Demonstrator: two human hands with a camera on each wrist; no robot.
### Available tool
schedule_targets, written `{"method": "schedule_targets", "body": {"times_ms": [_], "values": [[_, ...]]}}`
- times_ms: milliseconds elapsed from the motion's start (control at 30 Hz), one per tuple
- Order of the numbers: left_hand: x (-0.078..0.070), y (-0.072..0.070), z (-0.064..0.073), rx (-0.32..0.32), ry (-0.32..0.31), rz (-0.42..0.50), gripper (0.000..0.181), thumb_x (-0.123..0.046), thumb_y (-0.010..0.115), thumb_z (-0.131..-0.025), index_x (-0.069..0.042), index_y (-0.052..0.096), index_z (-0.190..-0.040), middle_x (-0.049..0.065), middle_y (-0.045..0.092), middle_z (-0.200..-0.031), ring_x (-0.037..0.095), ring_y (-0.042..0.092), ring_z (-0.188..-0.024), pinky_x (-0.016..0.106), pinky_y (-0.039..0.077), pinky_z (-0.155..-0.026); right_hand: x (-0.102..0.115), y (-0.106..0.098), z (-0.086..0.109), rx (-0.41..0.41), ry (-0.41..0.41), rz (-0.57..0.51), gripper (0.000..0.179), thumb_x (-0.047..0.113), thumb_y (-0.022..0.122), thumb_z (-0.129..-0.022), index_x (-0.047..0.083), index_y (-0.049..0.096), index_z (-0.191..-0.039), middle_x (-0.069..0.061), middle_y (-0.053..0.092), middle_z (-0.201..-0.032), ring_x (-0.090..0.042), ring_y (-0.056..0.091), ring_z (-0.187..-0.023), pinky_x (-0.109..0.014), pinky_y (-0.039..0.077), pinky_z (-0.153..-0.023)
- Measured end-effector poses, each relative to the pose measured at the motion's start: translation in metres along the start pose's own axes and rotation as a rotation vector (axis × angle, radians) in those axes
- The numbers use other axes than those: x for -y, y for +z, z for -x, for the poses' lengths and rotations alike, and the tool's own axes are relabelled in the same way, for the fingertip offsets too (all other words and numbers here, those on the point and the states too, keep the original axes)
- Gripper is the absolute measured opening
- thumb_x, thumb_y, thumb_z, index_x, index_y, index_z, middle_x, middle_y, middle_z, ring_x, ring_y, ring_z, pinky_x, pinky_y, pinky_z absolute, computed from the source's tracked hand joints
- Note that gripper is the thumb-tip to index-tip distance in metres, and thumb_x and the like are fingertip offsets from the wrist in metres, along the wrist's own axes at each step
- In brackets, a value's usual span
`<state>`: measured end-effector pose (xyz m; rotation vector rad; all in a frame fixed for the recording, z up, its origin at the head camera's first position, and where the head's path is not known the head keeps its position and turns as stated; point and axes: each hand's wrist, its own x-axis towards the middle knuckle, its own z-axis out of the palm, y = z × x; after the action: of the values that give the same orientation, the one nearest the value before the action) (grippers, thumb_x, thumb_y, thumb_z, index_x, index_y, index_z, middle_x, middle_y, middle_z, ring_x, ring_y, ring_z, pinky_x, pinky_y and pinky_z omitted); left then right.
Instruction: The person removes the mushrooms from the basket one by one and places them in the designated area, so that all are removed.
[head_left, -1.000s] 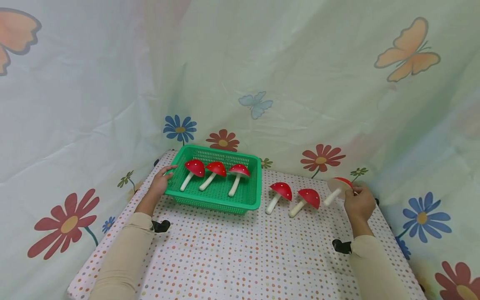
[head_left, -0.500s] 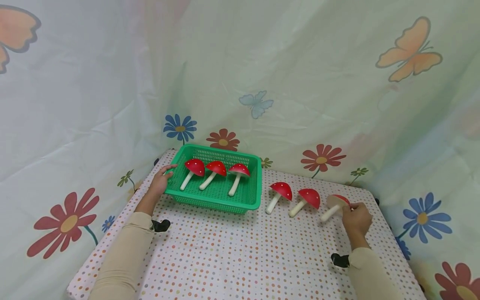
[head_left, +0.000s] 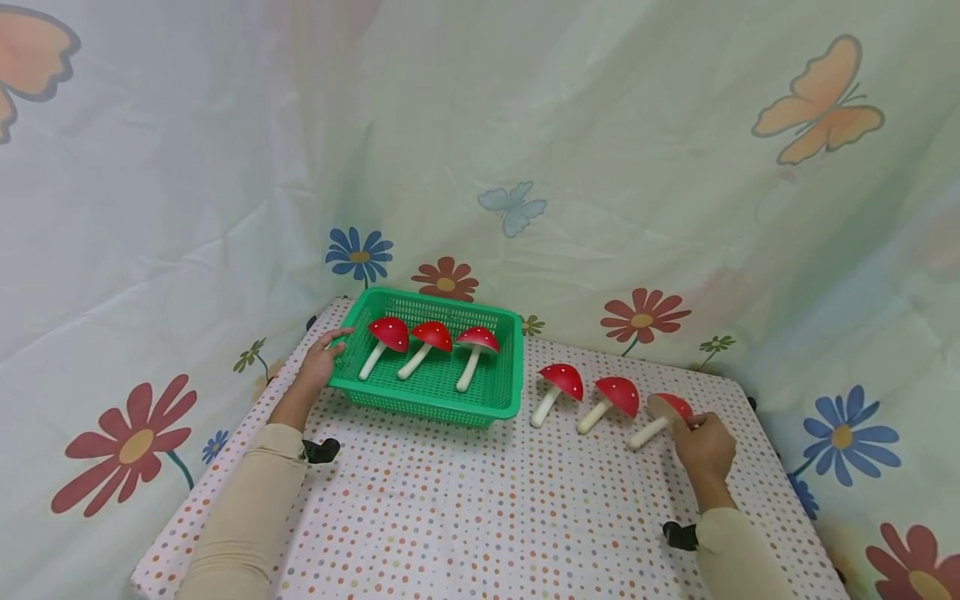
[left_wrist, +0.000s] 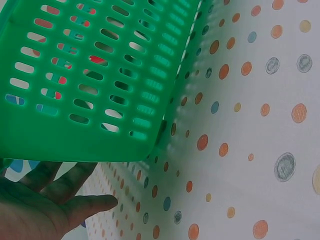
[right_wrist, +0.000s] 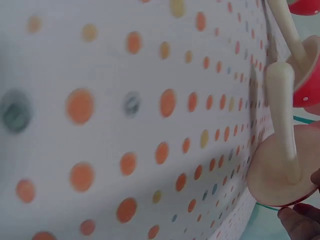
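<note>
My right hand [head_left: 707,450] pinches the cap edge of a toy mushroom [head_left: 658,407] with a red cap and white stem, low over the table's right side. In the right wrist view, the mushroom's pale cap underside [right_wrist: 270,175] and stem show, with fingertips [right_wrist: 299,223] at the rim. Two more toy mushrooms, one [head_left: 562,381] nearer the basket and one [head_left: 618,395] beside the held one, lie in a row. At the left end of a green plastic basket [head_left: 420,408], my left hand [head_left: 318,365] has its fingers extended against the rim, thumb apart.
Inside the basket lie three similar mushrooms, a left one [head_left: 388,335], a middle one [head_left: 432,336] and a right one [head_left: 478,339]. A dotted cloth [head_left: 480,508] covers the table. Behind it hangs a curtain [head_left: 645,208] printed with flowers and butterflies.
My right hand has brought its mushroom down and left, close beside the row of two on the table. The left hand and the basket have stayed in place.
</note>
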<state>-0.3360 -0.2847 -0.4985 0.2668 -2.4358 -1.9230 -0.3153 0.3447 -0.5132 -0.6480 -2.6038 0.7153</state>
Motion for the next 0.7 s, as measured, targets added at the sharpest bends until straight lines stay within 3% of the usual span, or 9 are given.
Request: {"method": "schedule_targets", "body": {"times_ms": [233, 433, 567, 700], "values": [[-0.003, 0.0, 0.002, -0.003, 0.004, -0.011, 0.039, -0.023, 0.033, -0.1, -0.021, 0.041, -0.138, 0.005, 0.016, -0.154, 0.032, 0.008, -0.142, 0.057, 0.009, -0.111, -0.001, -0.004, 0.012, 0.062, -0.022, 0.019, 0.04, 0.034, 0.058, -0.088, -0.002, 0.055, -0.105, -0.023, 0.061, -0.089, -0.026, 0.051, -0.064, -0.029, 0.036, -0.042], [-0.004, 0.002, 0.002, -0.009, 0.0, -0.004, 0.038, -0.024, 0.033, -0.1, -0.021, 0.041, -0.137, 0.005, 0.016, -0.154, 0.032, 0.008, -0.142, 0.057, 0.009, -0.111, 0.011, -0.019, 0.023, 0.063, -0.055, 0.005, 0.04, 0.032, 0.056, -0.087, -0.002, 0.052, -0.108, -0.025, 0.061, -0.094, -0.028, 0.055, -0.064, -0.029, 0.034, -0.042], [-0.003, 0.002, 0.002, -0.013, -0.003, 0.007, 0.038, -0.023, 0.034, -0.1, -0.021, 0.042, -0.137, 0.004, 0.016, -0.154, 0.032, 0.01, -0.142, 0.056, 0.01, -0.111, 0.037, -0.034, 0.035, 0.094, -0.113, -0.02, 0.048, 0.04, 0.053, -0.089, -0.002, 0.049, -0.112, -0.027, 0.06, -0.105, -0.033, 0.058, -0.071, -0.03, 0.037, -0.044], [-0.002, 0.001, 0.001, -0.009, -0.004, 0.011, 0.038, -0.022, 0.034, -0.1, -0.021, 0.042, -0.138, 0.005, 0.016, -0.154, 0.032, 0.01, -0.142, 0.056, 0.009, -0.111, 0.076, -0.039, 0.05, 0.145, -0.206, -0.076, 0.049, 0.041, 0.051, -0.09, 0.0, 0.048, -0.117, -0.026, 0.059, -0.116, -0.039, 0.062, -0.09, -0.035, 0.047, -0.053]]}}
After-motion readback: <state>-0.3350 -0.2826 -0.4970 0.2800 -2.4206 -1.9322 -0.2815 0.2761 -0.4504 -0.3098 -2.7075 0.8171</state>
